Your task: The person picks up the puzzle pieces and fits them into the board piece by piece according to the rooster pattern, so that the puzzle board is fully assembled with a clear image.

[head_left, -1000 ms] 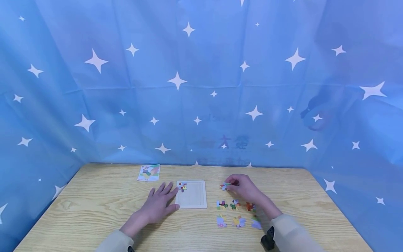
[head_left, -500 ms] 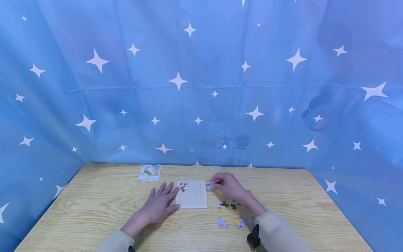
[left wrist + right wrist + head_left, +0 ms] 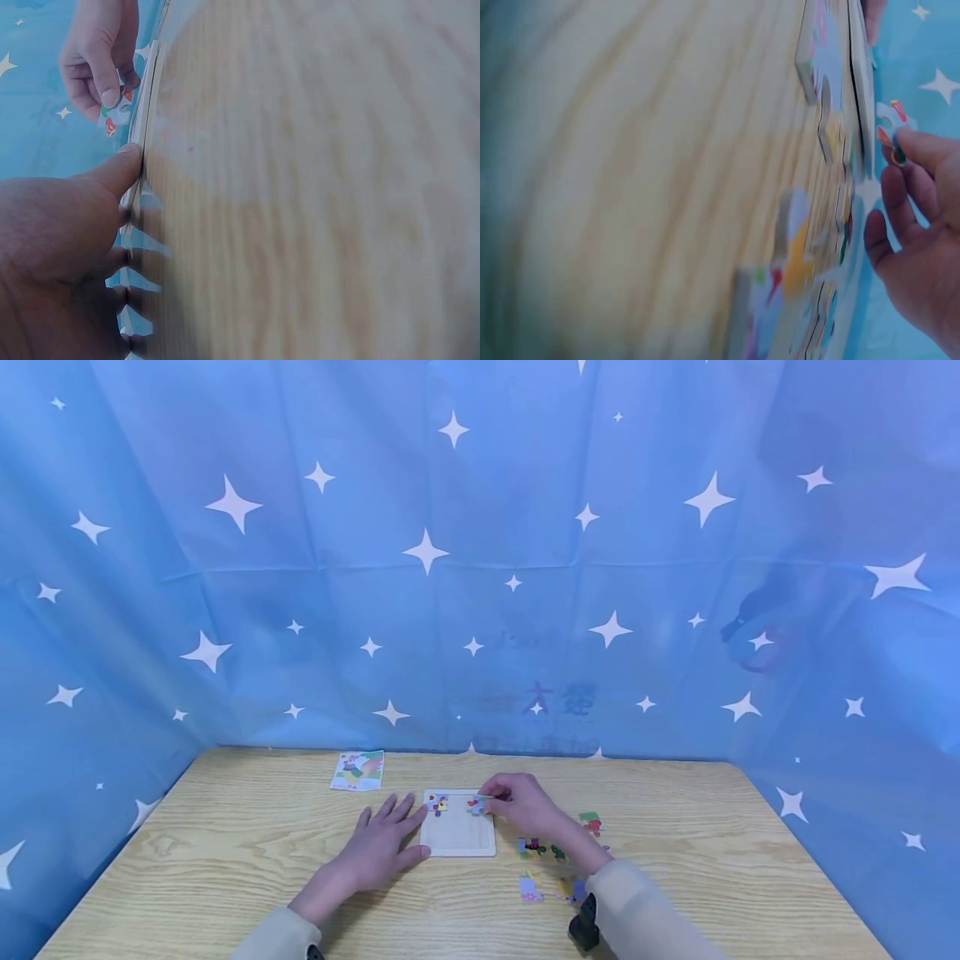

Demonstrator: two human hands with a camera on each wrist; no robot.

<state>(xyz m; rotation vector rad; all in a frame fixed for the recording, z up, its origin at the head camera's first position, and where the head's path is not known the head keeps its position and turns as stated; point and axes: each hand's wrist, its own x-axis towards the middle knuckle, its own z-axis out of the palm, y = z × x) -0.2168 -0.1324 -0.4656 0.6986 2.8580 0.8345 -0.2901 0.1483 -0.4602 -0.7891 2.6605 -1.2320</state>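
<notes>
A pale square puzzle tray (image 3: 459,842) lies on the table, with one colourful jigsaw piece (image 3: 437,804) in its far left corner. My left hand (image 3: 375,852) rests flat beside it, fingers spread, thumb and index finger touching the tray's left edge. Between thumb and fingers, my right hand (image 3: 525,806) pinches another jigsaw piece (image 3: 476,805) over the tray's far right part. The right wrist view shows that pinched piece (image 3: 892,120) raised above the table, its lower side partly covered by the thumb. In the left wrist view, the left thumb (image 3: 124,169) touches the tray's edge.
Several loose jigsaw pieces (image 3: 531,887) lie right of the tray, some hidden under the right forearm. A picture card (image 3: 357,771) lies at the back left of the wooden table (image 3: 225,843). Behind the table hangs a blue curtain (image 3: 390,635) with white stars.
My right hand has carried the pinched jigsaw piece leftward, from right of the tray to over its far right part. The left hand stays put on the tray's left edge.
</notes>
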